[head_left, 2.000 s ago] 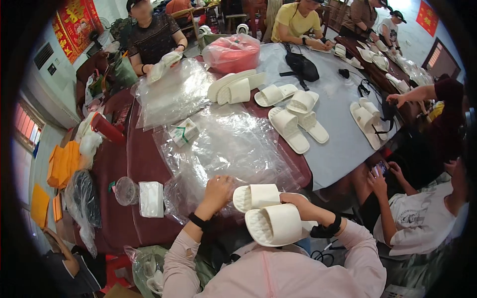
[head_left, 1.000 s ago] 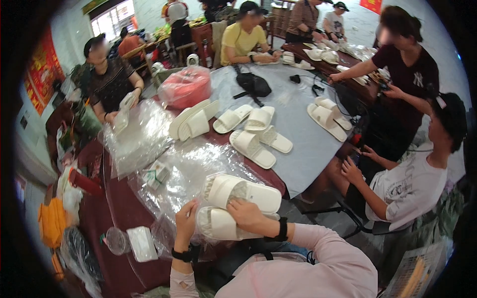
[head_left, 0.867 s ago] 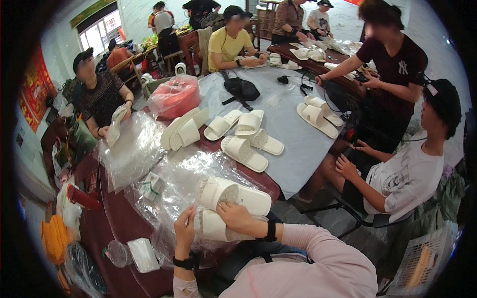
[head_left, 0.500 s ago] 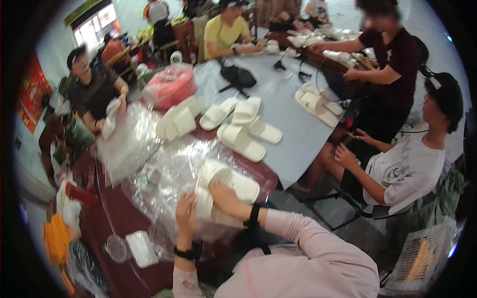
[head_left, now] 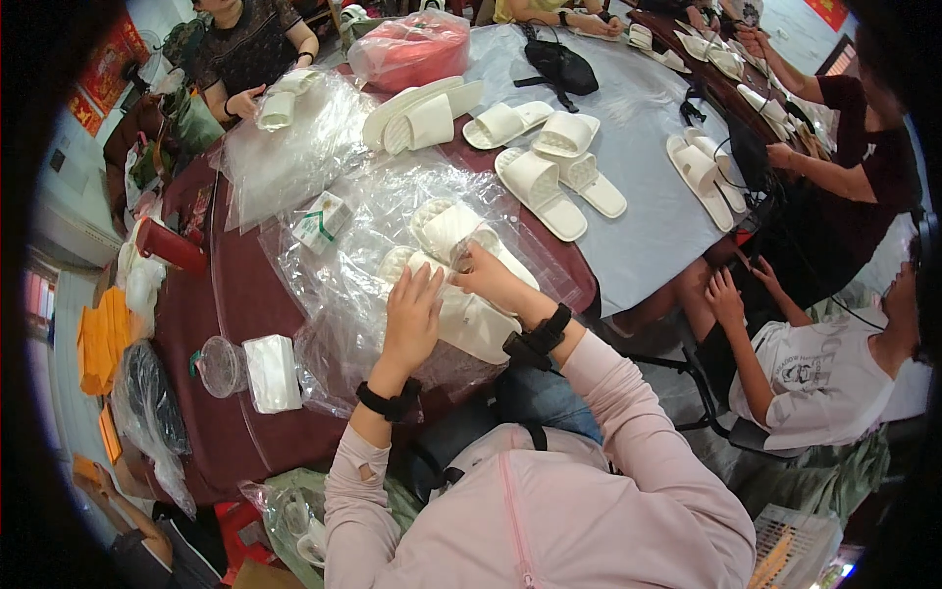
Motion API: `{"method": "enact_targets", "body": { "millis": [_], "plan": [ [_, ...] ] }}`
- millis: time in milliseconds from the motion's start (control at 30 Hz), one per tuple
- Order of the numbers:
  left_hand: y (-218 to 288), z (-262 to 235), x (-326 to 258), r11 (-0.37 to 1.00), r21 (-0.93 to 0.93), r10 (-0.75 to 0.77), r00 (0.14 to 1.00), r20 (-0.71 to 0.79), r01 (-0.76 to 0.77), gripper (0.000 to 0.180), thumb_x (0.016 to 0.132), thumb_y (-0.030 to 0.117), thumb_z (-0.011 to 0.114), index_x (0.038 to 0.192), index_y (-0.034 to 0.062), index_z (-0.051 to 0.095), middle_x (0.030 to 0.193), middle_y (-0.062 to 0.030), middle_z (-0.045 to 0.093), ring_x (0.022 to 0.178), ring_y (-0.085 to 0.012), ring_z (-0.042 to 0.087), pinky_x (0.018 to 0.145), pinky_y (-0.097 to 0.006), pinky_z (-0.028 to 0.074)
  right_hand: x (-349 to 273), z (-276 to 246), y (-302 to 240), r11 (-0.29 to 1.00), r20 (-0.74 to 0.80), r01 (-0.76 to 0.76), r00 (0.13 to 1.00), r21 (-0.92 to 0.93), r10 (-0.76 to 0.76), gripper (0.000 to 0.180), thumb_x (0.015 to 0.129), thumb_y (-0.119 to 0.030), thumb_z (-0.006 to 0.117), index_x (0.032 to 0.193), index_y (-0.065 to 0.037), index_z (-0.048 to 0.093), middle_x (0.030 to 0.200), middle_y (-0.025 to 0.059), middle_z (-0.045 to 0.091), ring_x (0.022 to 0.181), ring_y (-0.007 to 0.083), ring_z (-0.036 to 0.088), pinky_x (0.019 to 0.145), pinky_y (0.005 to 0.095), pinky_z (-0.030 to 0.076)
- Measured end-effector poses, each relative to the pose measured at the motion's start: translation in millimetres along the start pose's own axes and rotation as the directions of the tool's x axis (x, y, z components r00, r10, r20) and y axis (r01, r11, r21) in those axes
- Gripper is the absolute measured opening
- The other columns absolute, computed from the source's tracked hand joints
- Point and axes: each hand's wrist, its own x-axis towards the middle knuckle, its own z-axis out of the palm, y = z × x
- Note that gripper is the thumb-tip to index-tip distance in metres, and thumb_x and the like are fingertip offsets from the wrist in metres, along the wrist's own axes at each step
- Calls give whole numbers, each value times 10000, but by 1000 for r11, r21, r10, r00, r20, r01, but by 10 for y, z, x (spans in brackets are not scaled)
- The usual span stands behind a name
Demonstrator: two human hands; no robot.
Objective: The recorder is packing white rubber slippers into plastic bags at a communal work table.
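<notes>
Both hands are on a pair of white foam slippers (head_left: pixel 461 285) lying on crinkly clear plastic bags (head_left: pixel 334 265) on the dark red desk (head_left: pixel 235 294). The left hand (head_left: pixel 412 319) is spread flat on the lower slipper, while the right hand (head_left: pixel 486 277) has its fingers curled around the strap of the upper one. They look light, squishy and ribbed, so I'd guess grabbing the strap or sole edge is easiest, since that plastic looks slippery.

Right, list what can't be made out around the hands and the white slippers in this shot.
- Head view: lower slipper, its toe end is covered by the left hand.
- Head view: right hand, its fingertips are tucked between the slippers, so the grip is unclear.
- Head view: plastic bag, clear and crumpled; its opening cannot be found.
- Head view: upper slipper, sole texture too small to read.
</notes>
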Motion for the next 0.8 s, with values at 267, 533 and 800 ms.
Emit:
{"method": "enact_targets", "body": {
  "millis": [267,533,800],
  "plan": [
    [-4,22,15,1000,2,16,1000,21,-16,515,839,91,542,1344,111,439,1383,-171,398,1300,-420,306,1050,-499,259,-15,-137,-128,813,202,-299,953,499,226,338,834,-125,618,1133,-87,464,1007,30,480,905,165,468,816,419,456],
    [20,118,-16,1000,-3,7,997,75,-7,573,815,80,585,1361,111,417,1398,-180,383,1320,-416,285,1076,-476,243,48,-330,-68,684,347,-431,899,589,268,206,865,-158,555,1054,-130,478,1037,26,480,965,195,452,836,465,425],
    [-28,81,16,999,32,26,998,61,-28,583,817,103,581,1370,116,398,1408,-164,368,1317,-411,284,1076,-493,238,114,-555,-98,735,373,-531,840,422,393,186,886,-177,558,1057,-110,527,1007,4,569,966,164,550,819,350,467]
  ]
}}
